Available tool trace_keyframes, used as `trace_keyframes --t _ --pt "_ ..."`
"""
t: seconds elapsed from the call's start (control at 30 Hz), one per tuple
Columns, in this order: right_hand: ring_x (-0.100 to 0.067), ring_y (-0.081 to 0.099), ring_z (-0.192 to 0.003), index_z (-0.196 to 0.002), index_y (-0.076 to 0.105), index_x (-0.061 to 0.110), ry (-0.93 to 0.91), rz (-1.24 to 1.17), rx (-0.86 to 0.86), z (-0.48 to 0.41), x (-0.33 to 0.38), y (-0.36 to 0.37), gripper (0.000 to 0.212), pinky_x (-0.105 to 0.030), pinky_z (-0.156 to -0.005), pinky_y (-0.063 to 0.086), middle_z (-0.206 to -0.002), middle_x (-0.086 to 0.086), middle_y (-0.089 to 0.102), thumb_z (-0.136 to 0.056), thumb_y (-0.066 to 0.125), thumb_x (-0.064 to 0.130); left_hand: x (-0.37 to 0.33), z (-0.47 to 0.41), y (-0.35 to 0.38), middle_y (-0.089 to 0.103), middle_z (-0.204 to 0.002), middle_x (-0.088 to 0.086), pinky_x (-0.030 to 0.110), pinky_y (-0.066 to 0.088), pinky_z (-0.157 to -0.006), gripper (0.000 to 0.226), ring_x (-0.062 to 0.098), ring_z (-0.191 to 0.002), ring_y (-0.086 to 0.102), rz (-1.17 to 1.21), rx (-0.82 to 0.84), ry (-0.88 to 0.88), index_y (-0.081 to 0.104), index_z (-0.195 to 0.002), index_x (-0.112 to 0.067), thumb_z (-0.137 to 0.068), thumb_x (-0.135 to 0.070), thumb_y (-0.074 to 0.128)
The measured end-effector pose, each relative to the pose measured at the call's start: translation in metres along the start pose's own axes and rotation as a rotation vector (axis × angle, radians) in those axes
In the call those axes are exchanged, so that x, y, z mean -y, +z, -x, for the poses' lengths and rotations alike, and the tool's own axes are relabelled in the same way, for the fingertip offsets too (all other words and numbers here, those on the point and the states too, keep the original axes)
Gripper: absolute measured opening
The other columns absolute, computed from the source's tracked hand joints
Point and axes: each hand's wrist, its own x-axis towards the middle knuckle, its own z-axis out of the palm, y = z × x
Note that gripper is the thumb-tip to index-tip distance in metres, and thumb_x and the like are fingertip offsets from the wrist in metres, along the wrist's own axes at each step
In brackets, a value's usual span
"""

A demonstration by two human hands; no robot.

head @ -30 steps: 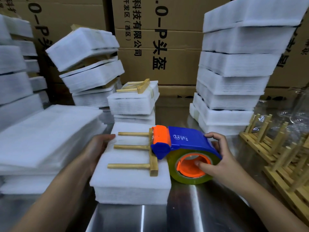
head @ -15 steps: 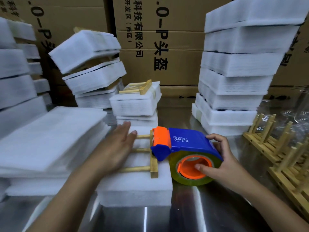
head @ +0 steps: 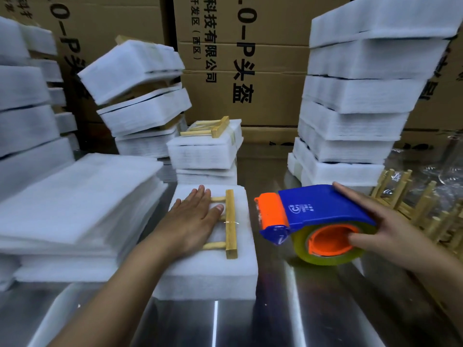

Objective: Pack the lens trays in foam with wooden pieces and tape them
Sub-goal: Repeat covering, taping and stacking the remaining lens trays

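A white foam-wrapped pack [head: 215, 269] lies on the steel table in front of me. On its top rests a wooden piece [head: 231, 224], a bar with three pegs pointing left. My left hand [head: 193, 221] lies flat, palm down, over the pegs and presses them onto the foam. My right hand [head: 380, 231] grips a blue and orange tape dispenser [head: 310, 214] with a roll of clear tape, held just right of the pack, its orange nose apart from the foam. A thin strip of clear tape crosses the wooden bar.
Loose foam sheets [head: 75, 201] are piled at left. Stacks of foam packs [head: 355, 96] rise at right and at back left [head: 140, 96]. A smaller stack with a wooden piece on top [head: 208, 151] stands behind. Wooden racks [head: 421, 209] lie at right. Cardboard boxes [head: 245, 58] form the backdrop.
My left hand slid from the pack's left edge onto the pegs. The tape dispenser pulled off the wooden bar and moved right, away from the pack.
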Motion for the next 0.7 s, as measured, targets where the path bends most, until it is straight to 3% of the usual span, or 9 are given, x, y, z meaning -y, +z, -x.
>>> trace_keyframes --t 0.2,0.3,0.37,0.47,0.53,0.63,0.7 --pt "0.018 0.050 -0.105 -0.119 0.039 0.073 0.030 0.154 0.005 0.013 -0.004 -0.027 0.099 0.000 -0.077 0.042 -0.129 0.037 0.038 -0.073 0.072 -0.008 -0.001 0.000 -0.001 -0.012 -0.158 -0.007 0.028 -0.006 -0.115 0.060 0.004 -0.143 -0.012 0.003 0.013 -0.006 -0.002 -0.151 -0.019 -0.100 -0.046 0.013" --pt "0.019 0.048 -0.104 -0.121 0.034 0.075 0.060 0.223 0.017 0.012 0.002 -0.027 0.100 -0.011 -0.076 0.047 -0.117 0.052 0.035 -0.074 0.072 -0.005 -0.001 0.000 -0.002 -0.012 -0.158 -0.007 0.029 -0.007 -0.115 0.060 0.005 -0.143 -0.012 0.006 0.021 -0.003 -0.002 -0.151 -0.019 -0.100 -0.046 0.013" --pt "0.019 0.048 -0.103 -0.122 0.033 0.074 0.060 0.257 0.008 0.011 0.005 -0.030 0.102 -0.015 -0.077 0.047 -0.114 0.053 0.037 -0.073 0.073 -0.006 -0.001 0.001 -0.002 -0.012 -0.158 -0.007 0.029 -0.006 -0.115 0.060 0.005 -0.144 -0.012 0.011 0.020 0.000 -0.002 -0.151 -0.019 -0.100 -0.046 0.013" --pt "0.002 0.055 -0.102 -0.124 0.032 0.073 0.075 0.271 0.012 0.008 0.010 -0.037 0.101 -0.019 -0.072 0.052 -0.118 0.047 0.039 -0.073 0.074 -0.003 -0.001 0.002 -0.002 -0.011 -0.158 -0.007 0.029 -0.006 -0.115 0.061 0.005 -0.144 -0.012 0.015 0.012 0.008 -0.002 -0.151 -0.019 -0.100 -0.047 0.014" --pt "-0.007 0.060 -0.094 -0.126 0.034 0.071 0.100 0.266 0.028 0.006 0.011 -0.041 0.100 -0.030 -0.064 0.056 -0.124 0.040 0.041 -0.073 0.074 -0.004 -0.002 0.002 -0.002 -0.011 -0.158 -0.007 0.029 -0.006 -0.115 0.061 0.005 -0.144 -0.012 0.016 0.011 0.010 -0.002 -0.151 -0.019 -0.100 -0.047 0.014" --pt "-0.023 0.066 -0.087 -0.126 0.037 0.069 0.124 0.263 0.061 0.004 0.009 -0.046 0.099 -0.036 -0.055 0.055 -0.122 0.043 0.047 -0.073 0.072 -0.007 -0.002 0.002 -0.002 -0.012 -0.158 -0.007 0.029 -0.006 -0.115 0.061 0.005 -0.144 -0.012 0.017 0.014 0.013 -0.002 -0.151 -0.019 -0.100 -0.047 0.014" --pt "-0.024 0.067 -0.082 -0.127 0.037 0.067 0.132 0.259 0.081 0.003 0.008 -0.050 0.098 -0.034 -0.054 0.054 -0.123 0.039 0.050 -0.073 0.072 -0.008 -0.002 0.002 -0.002 -0.013 -0.158 -0.007 0.029 -0.006 -0.116 0.061 0.005 -0.143 -0.013 0.014 0.016 0.018 -0.003 -0.151 -0.019 -0.100 -0.047 0.013"
